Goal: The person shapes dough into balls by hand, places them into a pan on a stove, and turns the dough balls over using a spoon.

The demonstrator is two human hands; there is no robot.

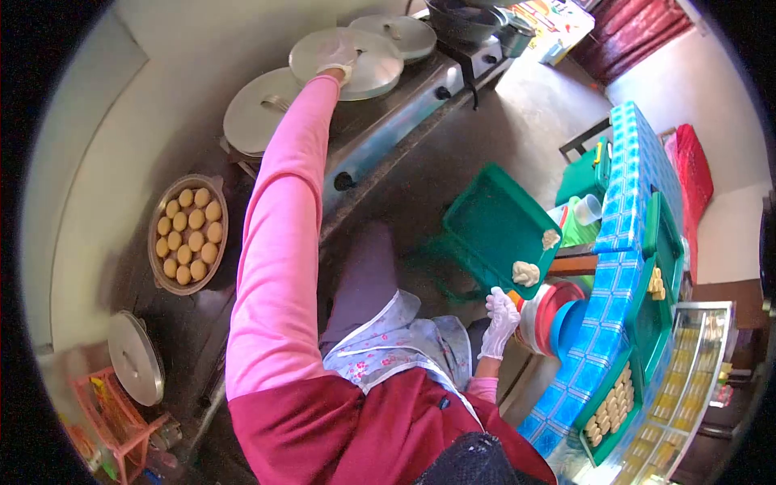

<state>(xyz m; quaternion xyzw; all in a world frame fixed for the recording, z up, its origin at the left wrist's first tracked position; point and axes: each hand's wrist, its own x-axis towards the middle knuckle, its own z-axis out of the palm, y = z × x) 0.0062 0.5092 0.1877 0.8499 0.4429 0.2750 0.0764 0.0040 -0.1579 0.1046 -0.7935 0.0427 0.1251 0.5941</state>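
My left hand (338, 55), in a clear plastic glove, reaches far forward over the stove. It is closed at the handle of a round metal pot lid (378, 74), its fingers partly blurred. One lidded pot (255, 113) stands to the left of it and another lid (408, 36) lies behind to the right. My right hand (499, 325), also gloved, is closed at the near edge of a green tray (493, 214), which is tilted beside my body. Two white dough-like pieces (526, 273) lie at the tray's near end.
A round pan (153, 242) of several pale round buns sits left of the stove. Beyond are a leaning lid (136, 360) and an orange rack (121, 420). A blue checked table (594, 319) with green trays of dough pieces (612, 408) runs along the right, near stacked buckets (537, 319).
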